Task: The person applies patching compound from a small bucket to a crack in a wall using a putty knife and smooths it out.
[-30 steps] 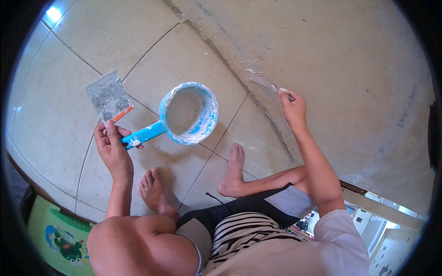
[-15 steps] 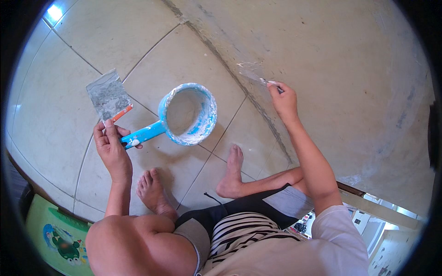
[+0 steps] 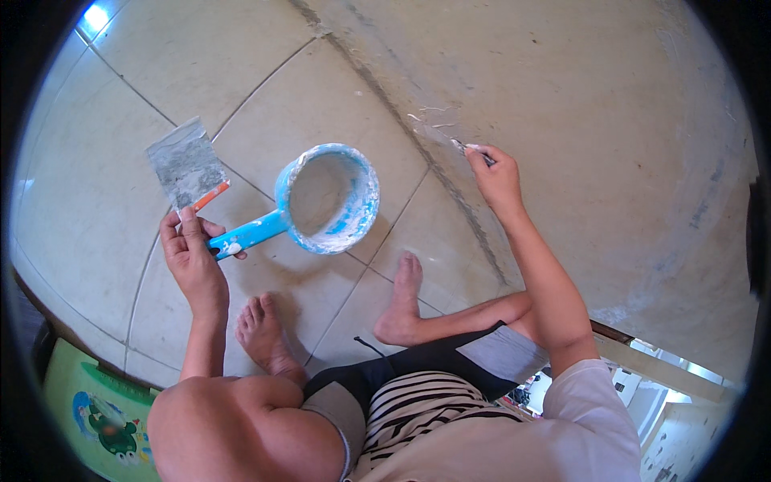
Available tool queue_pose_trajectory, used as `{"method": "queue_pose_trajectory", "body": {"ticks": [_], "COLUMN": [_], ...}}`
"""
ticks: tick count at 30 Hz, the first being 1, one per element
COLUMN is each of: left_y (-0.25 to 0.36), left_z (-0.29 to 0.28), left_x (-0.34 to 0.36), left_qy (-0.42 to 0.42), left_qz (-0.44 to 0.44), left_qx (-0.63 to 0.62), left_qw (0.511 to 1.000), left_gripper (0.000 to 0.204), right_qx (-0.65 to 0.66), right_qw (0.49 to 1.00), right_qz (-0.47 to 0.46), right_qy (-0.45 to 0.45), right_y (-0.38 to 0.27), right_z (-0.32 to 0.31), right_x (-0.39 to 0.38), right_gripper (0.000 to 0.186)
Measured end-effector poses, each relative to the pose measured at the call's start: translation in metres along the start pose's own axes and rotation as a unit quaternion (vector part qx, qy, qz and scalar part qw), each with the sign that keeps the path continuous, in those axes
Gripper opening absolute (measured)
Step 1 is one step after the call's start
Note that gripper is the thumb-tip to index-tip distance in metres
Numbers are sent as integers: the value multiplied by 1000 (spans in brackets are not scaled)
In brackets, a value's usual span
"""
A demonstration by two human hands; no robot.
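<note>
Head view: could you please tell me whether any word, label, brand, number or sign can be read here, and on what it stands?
There is no text that I can read.
Blue pot: white smears, no legible lettering.
Wide scraper: grey residue on its blade, no legible marking.
Green panel: a cartoon picture, no words that I can make out.
Things at the lower right: too small to read.

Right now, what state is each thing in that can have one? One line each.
Left hand: holding wide scraper and blue dipper.
Wide scraper: blade smeared with grey.
Blue dipper: open-topped, inner wall streaked white.
Right hand: closed on putty knife.
Putty knife: blade at the beige surface, contact unclear.
Beige surface: white streaks near the knife.
</note>
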State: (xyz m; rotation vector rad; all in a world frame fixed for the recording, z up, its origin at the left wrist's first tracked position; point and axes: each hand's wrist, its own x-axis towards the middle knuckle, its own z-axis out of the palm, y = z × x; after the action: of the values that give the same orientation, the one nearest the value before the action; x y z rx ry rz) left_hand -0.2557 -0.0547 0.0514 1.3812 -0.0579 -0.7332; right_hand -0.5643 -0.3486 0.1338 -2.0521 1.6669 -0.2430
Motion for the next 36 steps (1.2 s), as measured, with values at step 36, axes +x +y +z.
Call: {"method": "queue_pose_trajectory", "body": {"ticks": [36], "left_y": [3], "left_z": [1], "left_x": [0], "left_qy": [-1], "left_qz": [-14], "left_qx": [14], "left_qw": [1000], "left_gripper": [26], "right_qx": [-140], "right_qw": [969], "right_qz": [-200], "right_qy": [-50], "right_y": [1], "right_z": [-37], "right_x": [-38], "right_gripper": [24]}}
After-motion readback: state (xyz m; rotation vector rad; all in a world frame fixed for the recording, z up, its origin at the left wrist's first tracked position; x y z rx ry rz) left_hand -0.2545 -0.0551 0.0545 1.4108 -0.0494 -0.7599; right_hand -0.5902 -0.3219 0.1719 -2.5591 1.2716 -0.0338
